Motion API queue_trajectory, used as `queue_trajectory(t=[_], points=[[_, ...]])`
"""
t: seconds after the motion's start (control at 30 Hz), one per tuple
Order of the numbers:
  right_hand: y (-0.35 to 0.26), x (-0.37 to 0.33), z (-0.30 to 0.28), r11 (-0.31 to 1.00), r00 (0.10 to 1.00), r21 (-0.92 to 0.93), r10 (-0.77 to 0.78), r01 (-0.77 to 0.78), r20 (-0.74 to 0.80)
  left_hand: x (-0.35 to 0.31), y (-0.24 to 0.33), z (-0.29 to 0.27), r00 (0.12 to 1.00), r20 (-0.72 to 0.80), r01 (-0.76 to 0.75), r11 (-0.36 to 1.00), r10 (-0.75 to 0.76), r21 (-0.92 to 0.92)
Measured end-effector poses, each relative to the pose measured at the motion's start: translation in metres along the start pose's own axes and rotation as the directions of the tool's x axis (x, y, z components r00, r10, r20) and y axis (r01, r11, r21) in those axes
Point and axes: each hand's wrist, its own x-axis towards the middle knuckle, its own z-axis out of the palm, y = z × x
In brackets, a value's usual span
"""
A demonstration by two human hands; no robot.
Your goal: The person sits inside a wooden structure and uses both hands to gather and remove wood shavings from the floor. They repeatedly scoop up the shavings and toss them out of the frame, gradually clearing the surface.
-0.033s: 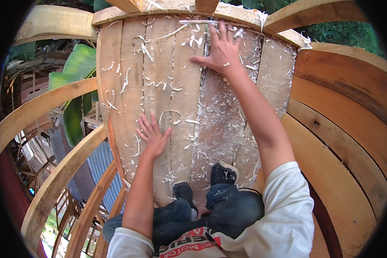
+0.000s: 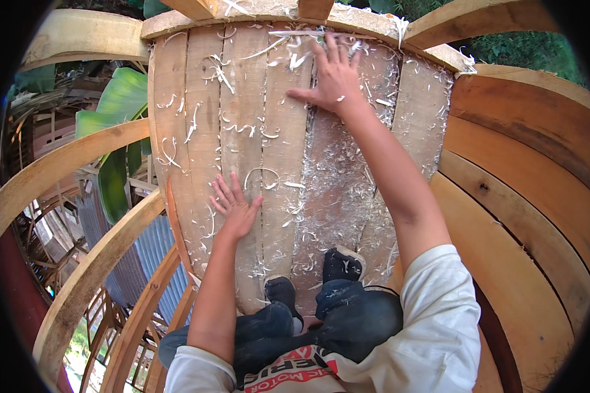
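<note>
Pale wood shavings [image 2: 239, 126] lie scattered over a deck of wooden planks [image 2: 242, 72], thickest along the darker, dusty plank [image 2: 334, 157] right of the middle. At the far end of that plank my right hand [image 2: 336, 77] is spread open among the shavings, its fingers pointing at the curved end beam. A long white strip [image 2: 295, 33] lies close to those fingertips. My left hand [image 2: 238, 209] rests palm down, fingers apart, on the planks at the left, beside a curled shaving [image 2: 262, 175]. Neither hand holds anything.
A curved beam [image 2: 262, 12] edges the far end. Curved wooden ribs [image 2: 98, 262] rise at the left, with gaps showing a corrugated sheet [image 2: 157, 245] and a big green leaf [image 2: 121, 98] below. Planking [image 2: 511, 196] forms the right side. My feet [image 2: 342, 264] stand on the deck.
My right hand has shifted slightly to the left over the shavings, and a few shavings by its fingertips have moved. My left hand stays in place.
</note>
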Motion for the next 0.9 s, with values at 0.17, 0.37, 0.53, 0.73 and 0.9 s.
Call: queue_trajectory(t=[0.17, 0.37, 0.53, 0.73, 0.9], points=[[-0.003, -0.028, 0.014, 0.974, 0.960, 0.070, -0.196, 0.214, -0.200, -0.001, -0.003, 0.001, 1.000, 0.004, -0.009, 1.000, 0.009, -0.009], [0.008, -0.055, 0.004, 0.895, 0.906, 0.144, -0.413, 0.423, -0.092, -0.001, -0.002, 0.000, 1.000, 0.006, -0.007, 1.000, 0.007, -0.002], [0.059, 0.019, -0.037, 0.910, 0.869, -0.049, -0.408, 0.411, -0.282, -0.002, -0.005, -0.002, 0.999, 0.035, 0.019, 1.000, -0.020, 0.010], [0.054, 0.061, -0.168, 0.988, 0.878, 0.068, -0.092, 0.140, -0.470, -0.001, -0.008, 0.002, 1.000, 0.000, -0.006, 1.000, 0.006, 0.017], [0.053, -0.010, -0.084, 0.994, 0.988, 0.092, -0.040, 0.054, -0.147, 0.001, -0.003, -0.002, 1.000, 0.011, 0.006, 1.000, -0.006, 0.009]])
